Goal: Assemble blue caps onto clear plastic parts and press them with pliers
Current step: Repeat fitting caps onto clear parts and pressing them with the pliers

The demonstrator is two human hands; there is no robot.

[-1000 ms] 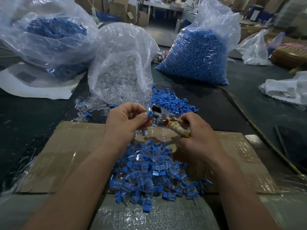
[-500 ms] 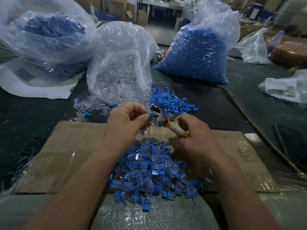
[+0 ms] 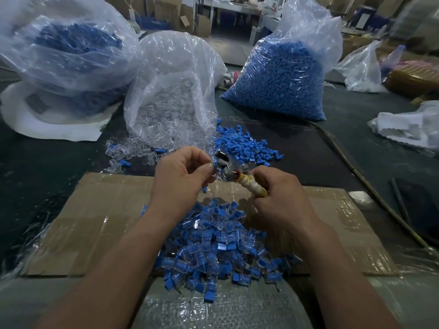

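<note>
My left hand (image 3: 180,174) pinches a clear plastic part with a blue cap (image 3: 215,162) between thumb and fingers, held up against the metal jaws of the pliers (image 3: 229,173). My right hand (image 3: 280,198) grips the pliers by their tape-wrapped handle (image 3: 253,188). Below my hands a heap of assembled blue-and-clear pieces (image 3: 218,248) lies on a taped cardboard sheet (image 3: 95,222). Loose blue caps (image 3: 244,146) are piled just beyond the pliers. Loose clear parts (image 3: 133,153) lie to the left of them.
A bag of clear parts (image 3: 173,91) stands open behind my hands. A full bag of blue caps (image 3: 278,79) is at the back right, and another bag with blue pieces (image 3: 64,48) at the back left. A thin stick (image 3: 370,186) runs along the right.
Both hands stay close together at the pliers' jaws. The left hand has shifted the capped part slightly against the jaws; the view has moved a little.
</note>
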